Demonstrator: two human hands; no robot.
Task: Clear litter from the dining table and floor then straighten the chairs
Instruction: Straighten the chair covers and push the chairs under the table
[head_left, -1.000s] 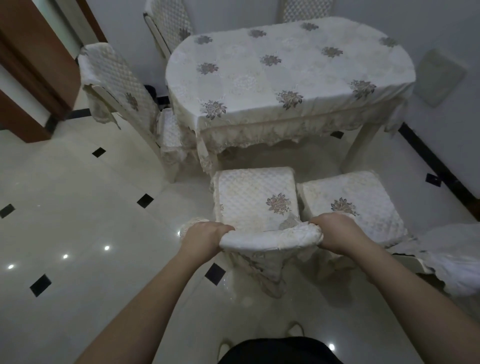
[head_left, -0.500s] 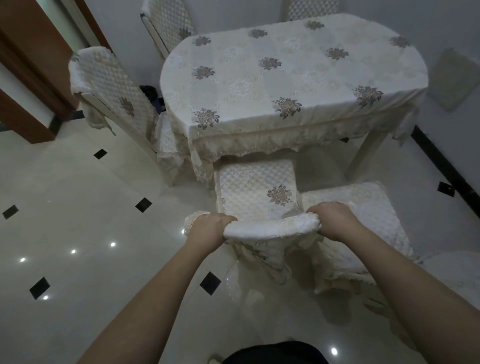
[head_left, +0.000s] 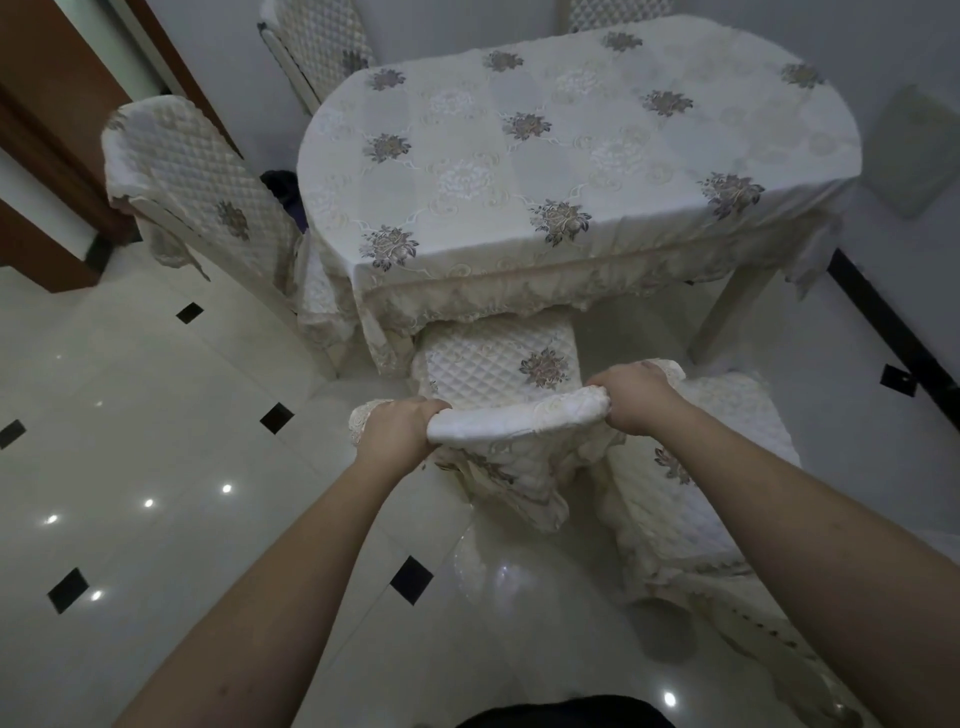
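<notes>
Door frame (head_left: 62, 156): brown wood, at the far left edge, next to the wall.
Floor (head_left: 130, 415): shiny pale tiles with small black diamonds and bright dots of light on them. No litter shows on the part we can see.
Left chair (head_left: 202, 192): it has a quilted cream cover with one flower on its back. It stands at the left end of the bench, with its seat tucked under the cloth.
Far chair (head_left: 322, 47): only its quilted back shows, behind the bench at the top left. Another chair back (head_left: 618, 10) peeks out at the top edge.
Bench (head_left: 571, 156): long with round ends, covered by a cream cloth with grey flowers and a lace edge hanging down. Nothing lies on top of it. One pale leg (head_left: 727, 312) shows on the right.
Left hand (head_left: 400, 431): closed tight around the left end of the top rail of the middle chair.
Middle chair (head_left: 498, 358): right in front of the person. The front of its quilted seat goes under the lace edge of the bench. Its back cover hangs down in a point below the rail.
Right hand (head_left: 634, 400): closed tight around the right end of the same rail.
Right chair (head_left: 696, 499): just beside the middle chair, touching it or nearly so. Its seat is out from under the bench and turned a bit crooked.
Wall (head_left: 909, 78): pale, on the right, with a dark strip along the bottom.
</notes>
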